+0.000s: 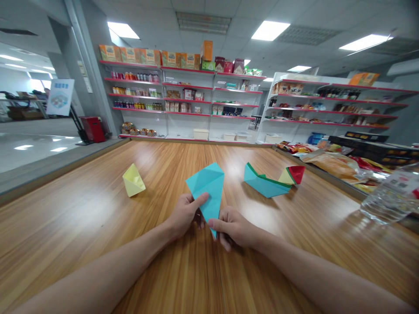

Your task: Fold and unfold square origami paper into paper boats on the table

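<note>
A folded sheet of light blue paper (209,187) is held up above the wooden table, broad at the top and tapering to a point at the bottom. My left hand (188,213) grips its left edge, the thumb lying across the front. Lower down, my right hand (234,226) pinches the narrow tip between thumb and fingers. To the right lies a blue and green folded paper boat (266,183), touching or close to a red and yellow folded paper piece (293,175). A yellow folded paper piece (133,180) stands on the left.
The wooden table (157,274) spreads out under both arms. At the right edge are a clear plastic bottle (389,196) and several packaged snacks (337,165). Shelves of goods (186,93) stand behind the table, and a sign on a stand (60,97) is at far left.
</note>
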`<state>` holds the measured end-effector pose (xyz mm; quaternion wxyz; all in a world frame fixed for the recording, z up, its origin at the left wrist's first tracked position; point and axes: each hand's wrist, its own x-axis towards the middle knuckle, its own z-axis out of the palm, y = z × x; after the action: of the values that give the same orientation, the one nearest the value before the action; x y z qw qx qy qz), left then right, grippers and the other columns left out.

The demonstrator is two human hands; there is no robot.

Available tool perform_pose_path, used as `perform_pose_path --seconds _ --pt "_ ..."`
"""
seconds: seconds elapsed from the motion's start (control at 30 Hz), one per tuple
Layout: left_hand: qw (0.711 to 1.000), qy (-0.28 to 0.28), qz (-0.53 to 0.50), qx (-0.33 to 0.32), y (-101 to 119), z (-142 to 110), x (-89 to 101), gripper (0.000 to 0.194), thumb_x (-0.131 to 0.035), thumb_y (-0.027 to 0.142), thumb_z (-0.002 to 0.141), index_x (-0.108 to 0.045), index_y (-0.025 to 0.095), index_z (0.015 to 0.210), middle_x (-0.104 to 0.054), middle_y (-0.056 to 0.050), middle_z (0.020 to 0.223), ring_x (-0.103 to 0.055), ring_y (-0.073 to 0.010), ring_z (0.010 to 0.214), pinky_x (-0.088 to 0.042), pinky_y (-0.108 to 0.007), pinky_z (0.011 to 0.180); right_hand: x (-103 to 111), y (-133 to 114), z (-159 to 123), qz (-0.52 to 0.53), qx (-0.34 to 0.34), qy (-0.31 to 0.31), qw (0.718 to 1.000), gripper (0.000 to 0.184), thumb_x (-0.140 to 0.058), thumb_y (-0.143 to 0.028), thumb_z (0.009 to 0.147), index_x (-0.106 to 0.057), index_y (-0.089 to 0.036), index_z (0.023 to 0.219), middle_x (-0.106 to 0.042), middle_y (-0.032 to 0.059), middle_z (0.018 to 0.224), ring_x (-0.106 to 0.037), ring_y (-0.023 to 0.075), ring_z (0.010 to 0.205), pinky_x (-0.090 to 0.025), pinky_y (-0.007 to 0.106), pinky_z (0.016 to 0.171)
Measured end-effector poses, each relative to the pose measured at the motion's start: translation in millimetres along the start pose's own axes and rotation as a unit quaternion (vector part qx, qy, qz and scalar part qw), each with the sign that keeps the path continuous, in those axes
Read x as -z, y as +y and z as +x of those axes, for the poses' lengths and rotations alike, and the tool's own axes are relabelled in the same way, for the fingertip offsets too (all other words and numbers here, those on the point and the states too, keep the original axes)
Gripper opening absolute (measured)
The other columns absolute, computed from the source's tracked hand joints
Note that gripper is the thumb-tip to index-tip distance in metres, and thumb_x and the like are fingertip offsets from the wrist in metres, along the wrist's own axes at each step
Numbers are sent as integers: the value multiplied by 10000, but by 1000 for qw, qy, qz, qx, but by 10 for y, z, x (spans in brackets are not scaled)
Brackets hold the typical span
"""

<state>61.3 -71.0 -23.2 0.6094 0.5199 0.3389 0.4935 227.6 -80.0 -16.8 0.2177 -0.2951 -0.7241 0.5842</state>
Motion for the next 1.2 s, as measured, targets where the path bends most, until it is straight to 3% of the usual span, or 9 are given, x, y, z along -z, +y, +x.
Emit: perform_pose_path --seconds 0.1,0.33,0.47,0.6,0.77,1.0,1.1,1.2 --pt "999 -24 28 12 -15 -3 0 496 -534 516 804 -531 114 514 -551 -30 398 -474 -97 289 -336 -180 287 -11 -15 10 2 -8 8 1000 445 -474 -507 847 -608 -107 705 -532 -38 387 -403 52 276 -284 149 308" --pt "1000 -2 4 0 -32 -11 -10 463 -554 506 796 -515 131 527 -547 -17 407 -474 -98 321 -337 -190 331 -32 -98 -2 -11 -46 -32 998 479 -485 -495 840 -550 -125 542 -517 -30 364 -399 45 264 -262 145 288" --pt "998 -53 30 14 12 -37 -18 456 -551 501 792 -516 133 525 -526 -11 409 -457 -91 336 -311 -194 349 -4 -89 -16 -6 -45 -38 998 448 -500 -440 846 -543 -128 529 -518 -35 363 -422 46 277 -261 140 295" --pt "995 -85 47 25 36 -50 7 494 -572 491 770 -435 153 437 -400 29 330 -372 -61 309 -246 -186 340 20 -43 -16 12 -36 -71 997 433 -521 -443 837 -586 -108 570 -544 -21 394 -453 51 293 -264 141 301" --pt "984 -167 26 55 30 -62 40 391 -608 452 741 -473 152 531 -365 58 364 -302 -48 303 -215 -185 310 46 4 -27 83 -17 -51 995 412 -585 -465 776 -587 -103 580 -562 -14 451 -459 54 291 -262 149 278" --pt "971 -221 -19 92 122 -102 35 276 -643 374 709 -554 119 652 -438 42 450 -309 -35 324 -198 -175 287 130 64 -23 170 26 63 983 435 -615 -408 749 -539 -115 437 -441 -38 303 -294 29 207 -132 185 271" --pt "967 -221 -25 121 161 -117 43 281 -669 376 670 -545 125 647 -448 44 438 -321 -39 303 -188 -177 264 175 93 15 200 17 154 967 511 -578 -445 759 -495 -135 362 -317 -52 221 -209 29 192 -80 200 278" --pt "970 -200 -30 138 176 -120 40 282 -674 371 655 -532 128 639 -461 41 428 -334 -43 289 -189 -176 257 195 101 57 214 19 252 944 540 -545 -461 774 -466 -149 341 -304 -46 226 -205 31 213 -74 205 295"
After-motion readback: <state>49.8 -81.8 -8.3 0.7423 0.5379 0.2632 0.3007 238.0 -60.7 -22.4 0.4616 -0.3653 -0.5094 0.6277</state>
